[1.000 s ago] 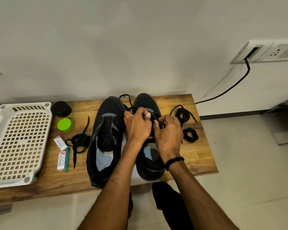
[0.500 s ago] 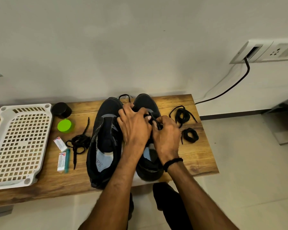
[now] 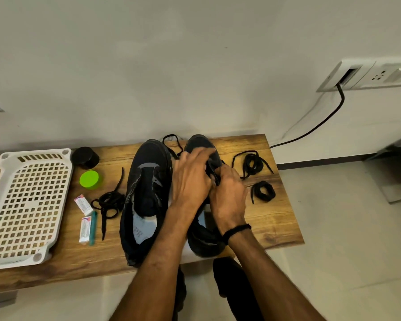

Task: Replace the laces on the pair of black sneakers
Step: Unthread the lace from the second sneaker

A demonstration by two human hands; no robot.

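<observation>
Bench [image 3: 276, 228] comes first on my feed: a wood-grain top set against a pale wall, carrying everything else. On its left end lies a white basket [image 3: 28, 205], slotted all over.

Near the middle I see the two black sneakers side by side with their toes to the wall. The left sneaker [image 3: 146, 181] sits uncovered, and a grey insole shows through its open mouth. The right sneaker [image 3: 202, 144] is mostly hidden under both hands, so I make out only its toe and heel.

The left hand [image 3: 191, 179] lies over the middle of the right sneaker, its fingers curled down onto the upper near the toe, gripping it. The right hand [image 3: 229, 195] is pressed up against the left one. Its fingers are bent inward, pinching a black lace [image 3: 212, 172] that shows between the two hands. A thin black band [image 3: 236, 229] circles the right wrist.

A lace loop [image 3: 171, 142] pokes out between the two toes at the far edge. Right of the right sneaker lies a loose tangle [image 3: 252, 163], with a tight coil [image 3: 263, 191] nearer me. Another bundle [image 3: 108, 202] lies just left of the left sneaker, one end trailing toward the near edge.

Between that bundle and the basket I see a black jar [image 3: 85, 157] by the wall and a green lid [image 3: 90, 179] just in front of it. Nearer me are two small white boxes [image 3: 83, 205], with a teal stick [image 3: 93, 228] beside the nearer box.
</observation>
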